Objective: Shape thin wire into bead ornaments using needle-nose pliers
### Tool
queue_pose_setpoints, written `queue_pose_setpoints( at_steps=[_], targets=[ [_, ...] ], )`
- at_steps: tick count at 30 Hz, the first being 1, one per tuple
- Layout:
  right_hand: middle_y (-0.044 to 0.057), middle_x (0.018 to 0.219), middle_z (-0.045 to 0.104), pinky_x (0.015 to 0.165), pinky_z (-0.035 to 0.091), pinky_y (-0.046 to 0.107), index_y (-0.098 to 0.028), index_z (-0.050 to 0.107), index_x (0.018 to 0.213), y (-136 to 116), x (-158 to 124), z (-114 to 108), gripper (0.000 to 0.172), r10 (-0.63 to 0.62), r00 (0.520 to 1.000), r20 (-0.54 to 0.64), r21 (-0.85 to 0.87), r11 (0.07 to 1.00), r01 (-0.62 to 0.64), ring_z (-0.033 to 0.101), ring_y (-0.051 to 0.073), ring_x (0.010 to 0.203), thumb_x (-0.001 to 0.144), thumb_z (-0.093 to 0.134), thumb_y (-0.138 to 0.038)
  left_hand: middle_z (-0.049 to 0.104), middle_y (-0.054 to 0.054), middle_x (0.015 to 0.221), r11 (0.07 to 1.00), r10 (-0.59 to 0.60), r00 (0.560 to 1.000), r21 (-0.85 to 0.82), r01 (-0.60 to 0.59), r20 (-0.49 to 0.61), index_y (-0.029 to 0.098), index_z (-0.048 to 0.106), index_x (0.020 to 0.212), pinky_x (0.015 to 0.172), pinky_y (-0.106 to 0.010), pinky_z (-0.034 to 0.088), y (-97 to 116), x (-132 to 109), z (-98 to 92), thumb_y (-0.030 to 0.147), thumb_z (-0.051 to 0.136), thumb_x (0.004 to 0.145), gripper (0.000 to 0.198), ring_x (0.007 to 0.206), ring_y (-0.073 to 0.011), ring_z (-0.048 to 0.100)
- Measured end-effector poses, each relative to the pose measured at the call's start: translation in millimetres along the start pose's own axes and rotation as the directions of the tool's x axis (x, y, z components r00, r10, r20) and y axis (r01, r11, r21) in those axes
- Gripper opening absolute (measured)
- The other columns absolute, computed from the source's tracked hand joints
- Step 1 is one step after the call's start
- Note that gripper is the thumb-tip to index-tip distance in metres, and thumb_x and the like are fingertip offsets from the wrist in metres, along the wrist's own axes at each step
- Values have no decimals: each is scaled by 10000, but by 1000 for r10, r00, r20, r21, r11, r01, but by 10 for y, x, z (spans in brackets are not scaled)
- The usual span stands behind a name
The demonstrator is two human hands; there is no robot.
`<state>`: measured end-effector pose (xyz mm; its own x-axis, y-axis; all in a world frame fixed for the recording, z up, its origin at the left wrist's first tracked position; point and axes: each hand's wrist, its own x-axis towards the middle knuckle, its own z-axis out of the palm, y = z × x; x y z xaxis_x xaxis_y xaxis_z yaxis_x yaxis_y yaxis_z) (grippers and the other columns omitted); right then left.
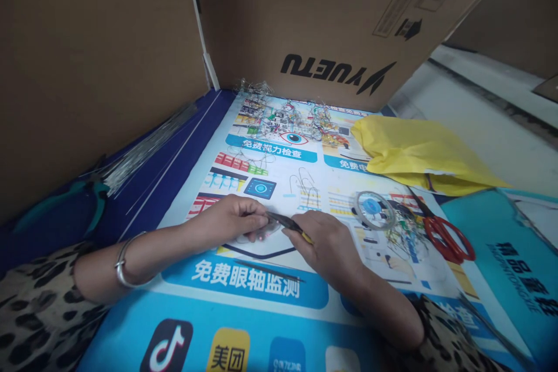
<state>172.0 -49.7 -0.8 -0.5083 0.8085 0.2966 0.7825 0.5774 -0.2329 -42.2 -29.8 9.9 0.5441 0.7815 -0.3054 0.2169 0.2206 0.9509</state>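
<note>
Gripping the pliers [284, 222] by their yellow handle, we curled the fingers of our right hand [329, 244] around them. The tool sat between both hands, above the printed sheet [244, 312]. Its long axis ran obliquely, with the dark nose pointing left and slightly away from us. We angled our left hand [232, 218] rightward, thumb and forefinger pressed together at the nose; we could not tell what they pinched.
</note>
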Motion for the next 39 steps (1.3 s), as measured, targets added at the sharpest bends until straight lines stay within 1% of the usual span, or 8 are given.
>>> queue_pose_setpoints(
  at_steps=[3,7,10,18,27,31,34,39],
  targets=[
    [59,750,640,646,391,258,-172,630,822,0,-4,12,281,-8,1000,-4,3,1000,8,566,163,713,873,453,-384,567,-1,628,1000,4,1000,21,-5,14,130,567,719,546,-230,373,-6,-5,2,317,525,797,207,541,-90,471],
    [58,759,642,649,395,264,-172,627,829,9,-4,20,270,-18,1000,12,-6,1000,18,569,165,718,868,465,-384,482,37,570,993,10,999,121,-5,-37,146,534,686,512,-214,320,-10,-8,6,293,507,795,185,512,-79,407],
    [54,765,641,653,397,262,-175,625,842,24,-1,27,262,-18,999,37,-12,1000,18,571,161,729,867,469,-383,462,40,602,977,57,996,210,-40,-72,154,534,686,531,-214,308,-20,-2,-1,292,506,786,172,543,-82,390],
    [34,753,628,655,385,260,-185,610,817,54,7,33,238,-25,997,77,28,999,23,556,156,725,860,483,-381,471,27,637,915,156,985,386,-116,-74,163,542,691,571,-223,319,-50,-14,-25,246,470,789,147,602,-100,410],
    [36,752,632,634,377,251,-180,617,831,43,7,29,256,-37,997,71,-12,999,38,560,146,707,867,471,-388,420,43,576,934,105,993,347,-81,-51,148,567,700,498,-199,278,-19,-11,-10,301,488,800,199,533,-81,349],
    [32,756,637,640,374,254,-183,620,836,33,11,32,261,-32,995,99,8,999,31,562,151,720,873,460,-387,394,53,562,947,82,996,316,-64,-45,153,550,688,475,-195,257,-15,-9,-8,309,492,807,205,513,-75,325],
    [35,756,636,638,369,257,-180,619,830,26,11,37,274,-27,994,109,21,999,25,559,156,721,878,446,-387,413,49,580,950,81,997,302,-73,-13,148,559,702,497,-199,272,-30,-9,-19,301,485,816,204,535,-79,345],
    [47,756,636,643,372,256,-173,622,838,14,1,50,304,-41,997,62,39,998,39,558,160,725,888,423,-397,424,43,597,969,52,997,238,-63,52,135,577,731,516,-208,279,-41,-6,-30,328,477,832,239,549,-80,348]
  ],
)
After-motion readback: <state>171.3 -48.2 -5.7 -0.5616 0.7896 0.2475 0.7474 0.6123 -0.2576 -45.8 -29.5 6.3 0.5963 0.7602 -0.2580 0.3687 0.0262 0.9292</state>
